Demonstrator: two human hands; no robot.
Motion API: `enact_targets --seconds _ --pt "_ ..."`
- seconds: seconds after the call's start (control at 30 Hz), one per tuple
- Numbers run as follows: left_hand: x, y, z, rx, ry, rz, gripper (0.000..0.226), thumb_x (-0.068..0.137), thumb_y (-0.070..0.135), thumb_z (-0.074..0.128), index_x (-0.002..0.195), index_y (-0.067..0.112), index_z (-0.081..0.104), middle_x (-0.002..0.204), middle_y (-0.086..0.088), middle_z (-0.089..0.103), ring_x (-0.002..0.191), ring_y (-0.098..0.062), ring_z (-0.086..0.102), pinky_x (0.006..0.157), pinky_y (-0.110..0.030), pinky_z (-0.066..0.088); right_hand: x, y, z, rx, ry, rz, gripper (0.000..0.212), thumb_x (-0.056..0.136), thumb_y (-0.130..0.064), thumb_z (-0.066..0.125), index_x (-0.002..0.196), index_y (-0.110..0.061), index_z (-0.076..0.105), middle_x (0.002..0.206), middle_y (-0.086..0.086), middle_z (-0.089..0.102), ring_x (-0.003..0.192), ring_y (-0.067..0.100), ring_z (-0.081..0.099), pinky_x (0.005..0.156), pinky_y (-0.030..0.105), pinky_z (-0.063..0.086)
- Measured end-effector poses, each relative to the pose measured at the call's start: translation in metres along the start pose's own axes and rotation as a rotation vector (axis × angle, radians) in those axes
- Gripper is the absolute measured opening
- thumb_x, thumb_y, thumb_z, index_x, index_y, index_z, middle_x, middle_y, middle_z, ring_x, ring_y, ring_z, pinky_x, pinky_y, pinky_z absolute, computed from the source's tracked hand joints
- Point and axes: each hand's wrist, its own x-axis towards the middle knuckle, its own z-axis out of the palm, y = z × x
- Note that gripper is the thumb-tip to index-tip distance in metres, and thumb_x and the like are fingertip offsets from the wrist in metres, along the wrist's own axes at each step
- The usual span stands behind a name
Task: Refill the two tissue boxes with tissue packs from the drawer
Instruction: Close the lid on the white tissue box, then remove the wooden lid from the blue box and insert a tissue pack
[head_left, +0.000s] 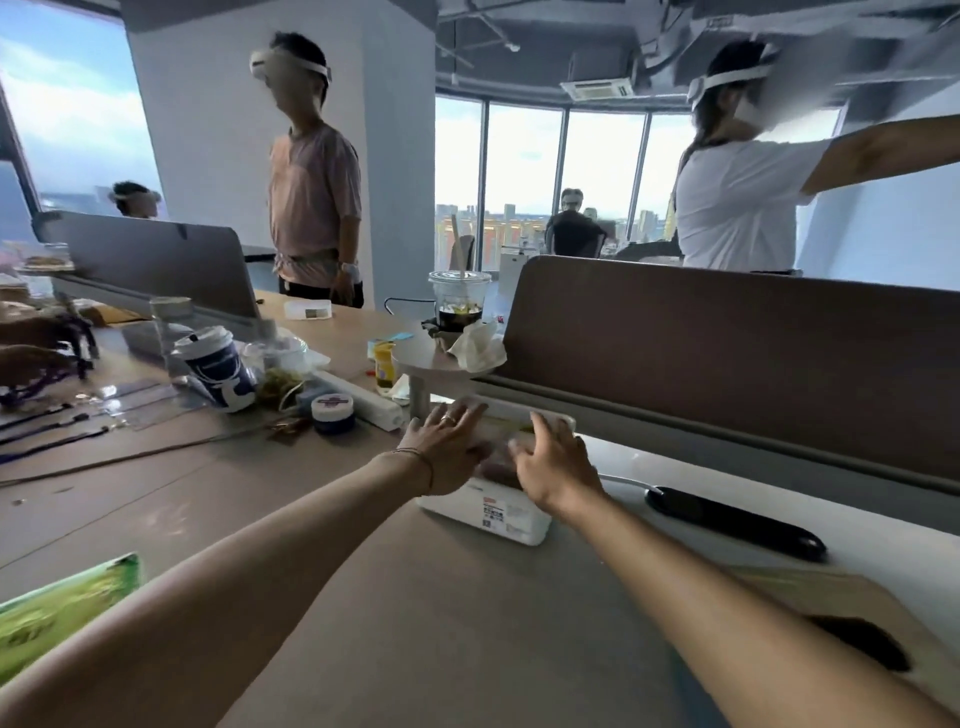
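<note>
At the lower left corner a green tissue pack (62, 608) lies on the desk (322, 519), cut by the frame edge and well apart from both hands. Further back on the left stand a blue and white paper cup (218, 371) with a lid and, near it, a small round tub (332, 413) with a white lid. A white power strip (363, 397) runs just beside the tub.

The left hand (449, 449) reaches forward with its fingers straight and spread, lying against the left side of a white tissue box (493, 512) that stands on the desk near the brown divider panel (727, 353). The right hand (553, 465) comes at the same box from the right, fingers spread and slightly bent over its top; the view does not settle whether they touch it. The box's top is blurred, so what lies inside cannot be told. A printed label shows on its near side.

Behind the box a small round stand (431, 361) carries a clear plastic drink cup (458, 301) and crumpled tissue (478, 345). To the right of the box a black wrist rest (737, 522) lies on the desk. Several people wearing headsets stand in the background.
</note>
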Motion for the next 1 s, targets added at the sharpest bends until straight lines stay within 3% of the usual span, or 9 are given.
enact_targets --seconds 0.07,0.23,0.4,0.47,0.57,0.73,0.8,0.93,1.0 --pt "-0.023 0.02 -0.001 -0.063 0.127 0.051 0.065 0.101 0.052 0.037 0.158 0.032 0.014 0.167 -0.003 0.019 0.154 -0.03 0.014 0.121 -0.053 0.019 -0.023 0.007 -0.017 -0.029 0.066 -0.112 0.059 0.099 -0.043 0.044 0.153 -0.023 0.034 0.163 0.005 0.029 0.149 0.029 0.028 0.117 0.05 0.029" --pt "-0.087 0.083 -0.004 -0.44 0.231 0.242 0.052 0.101 0.039 0.047 0.151 0.028 0.038 0.153 -0.001 0.042 0.133 -0.026 0.048 0.109 -0.038 0.039 -0.107 0.033 -0.063 0.054 0.15 -0.255 0.047 0.099 -0.03 0.054 0.144 -0.017 0.051 0.149 0.002 0.05 0.141 0.02 0.042 0.117 0.035 0.031" --pt "-0.149 0.162 -0.008 -0.648 0.276 0.317 0.049 0.102 0.036 0.051 0.149 0.03 0.041 0.149 0.008 0.044 0.131 -0.01 0.044 0.1 -0.018 0.032 -0.173 0.092 -0.122 0.098 0.277 -0.183 0.026 0.094 -0.016 0.062 0.119 -0.017 0.072 0.126 -0.002 0.065 0.12 0.01 0.055 0.099 0.016 0.034" --pt "-0.162 0.188 -0.002 -0.703 0.213 0.332 0.054 0.1 0.042 0.053 0.151 0.032 0.036 0.15 0.009 0.042 0.134 -0.008 0.042 0.104 -0.018 0.031 -0.193 0.124 -0.142 0.132 0.332 -0.052 0.024 0.093 -0.014 0.062 0.113 -0.018 0.073 0.123 -0.002 0.066 0.118 0.012 0.057 0.095 0.02 0.036" --pt "-0.17 0.217 0.011 -0.761 0.095 0.322 0.066 0.094 0.052 0.059 0.152 0.038 0.03 0.147 0.009 0.041 0.126 -0.007 0.043 0.106 -0.027 0.042 -0.212 0.16 -0.15 0.091 0.289 0.088 0.032 0.094 -0.019 0.06 0.126 -0.022 0.066 0.135 0.0 0.061 0.129 0.02 0.054 0.105 0.032 0.04" --pt "-0.173 0.238 0.026 -0.818 0.127 0.34 0.07 0.081 0.042 0.076 0.142 0.034 0.043 0.137 0.01 0.046 0.116 -0.007 0.048 0.095 -0.03 0.054 -0.226 0.175 -0.137 0.059 0.202 0.068 0.042 0.097 -0.023 0.058 0.139 -0.017 0.057 0.152 0.003 0.05 0.144 0.021 0.041 0.118 0.04 0.034" --pt "-0.173 0.238 0.029 -0.767 0.136 0.367 0.07 0.079 0.052 0.07 0.141 0.033 0.045 0.137 0.013 0.045 0.118 -0.009 0.05 0.098 -0.031 0.051 -0.23 0.173 -0.135 0.043 0.207 0.084 0.042 0.098 -0.027 0.056 0.139 -0.018 0.058 0.154 0.003 0.047 0.144 0.021 0.042 0.117 0.042 0.036" --pt "-0.183 0.231 0.031 -0.681 0.113 0.411 0.062 0.088 0.047 0.068 0.143 0.033 0.043 0.144 0.014 0.036 0.124 -0.013 0.046 0.098 -0.013 0.038 -0.251 0.156 -0.131 0.002 0.179 0.09 0.045 0.1 -0.028 0.054 0.144 -0.019 0.054 0.16 0.002 0.039 0.146 0.022 0.038 0.118 0.036 0.031" --pt "-0.193 0.223 0.033 -0.657 0.109 0.408 0.063 0.088 0.051 0.065 0.144 0.035 0.041 0.146 0.015 0.032 0.125 -0.012 0.044 0.1 -0.015 0.037 -0.265 0.149 -0.125 -0.023 0.183 0.074 0.046 0.1 -0.03 0.053 0.145 -0.02 0.053 0.161 0.0 0.038 0.146 0.021 0.038 0.116 0.036 0.032"
